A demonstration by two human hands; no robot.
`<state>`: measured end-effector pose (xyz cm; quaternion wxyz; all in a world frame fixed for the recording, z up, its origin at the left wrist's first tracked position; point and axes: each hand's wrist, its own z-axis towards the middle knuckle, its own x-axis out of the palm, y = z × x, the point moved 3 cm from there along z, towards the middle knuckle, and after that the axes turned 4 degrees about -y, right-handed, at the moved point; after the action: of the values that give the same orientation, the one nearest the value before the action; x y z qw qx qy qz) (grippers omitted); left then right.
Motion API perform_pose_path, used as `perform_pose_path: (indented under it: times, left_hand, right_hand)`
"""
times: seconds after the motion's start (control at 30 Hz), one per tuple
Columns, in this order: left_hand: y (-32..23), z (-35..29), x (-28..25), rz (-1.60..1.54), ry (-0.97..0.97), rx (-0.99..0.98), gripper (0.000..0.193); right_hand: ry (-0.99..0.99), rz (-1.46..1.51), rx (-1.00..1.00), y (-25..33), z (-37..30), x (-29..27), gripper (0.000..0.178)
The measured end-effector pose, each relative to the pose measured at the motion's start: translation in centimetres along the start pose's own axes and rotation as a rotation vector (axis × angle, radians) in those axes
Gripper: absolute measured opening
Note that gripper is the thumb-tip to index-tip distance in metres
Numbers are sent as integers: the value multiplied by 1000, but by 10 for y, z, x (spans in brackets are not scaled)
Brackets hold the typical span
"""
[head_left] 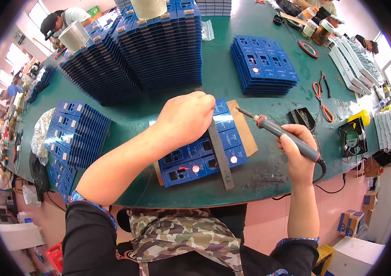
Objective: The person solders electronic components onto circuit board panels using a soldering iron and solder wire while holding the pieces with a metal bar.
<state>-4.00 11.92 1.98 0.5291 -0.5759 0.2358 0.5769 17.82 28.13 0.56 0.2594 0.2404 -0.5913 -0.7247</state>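
Note:
My right hand (299, 149) grips a grey soldering iron (287, 138), its metal tip pointing up and left, over the table just right of the work. My left hand (187, 115) is closed above a blue circuit board panel (191, 154); its fingertips are turned away, so what they hold cannot be seen. A dark flat metal bar (220, 158) lies slantwise across the panel and passes beneath this hand. The panel rests on a brown cardboard sheet (243, 129) and carries round white stickers with red marks.
Tall stacks of blue panels (158, 55) stand at the back left, with a leaning stack (78, 133) nearer. A lower stack (264, 64) sits at the back right. Orange-handled pliers (322, 99), a black fan (353, 137) and white strips (356, 64) lie rightward. Other people work farther off.

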Motion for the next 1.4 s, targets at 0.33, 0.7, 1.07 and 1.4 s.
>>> perform_pose_path:
  times: [0.33,0.7,1.07,1.4]
  left_hand:
    - [-6,6,14,-1,46,-2,16]
    - [-14,8,21,19,100,18,16]
    - [-24,11,26,66,162,41,16]
    - [-32,3,20,71,138,75,16]
  right_hand:
    - [85,-72,-15,-11,1,5,18]
    - [94,-121,-54,-13,-2,2,18]
    - [100,-135,-49,-8,-6,0,19]
    - [86,-139,-69,-5,-12,-7,17]
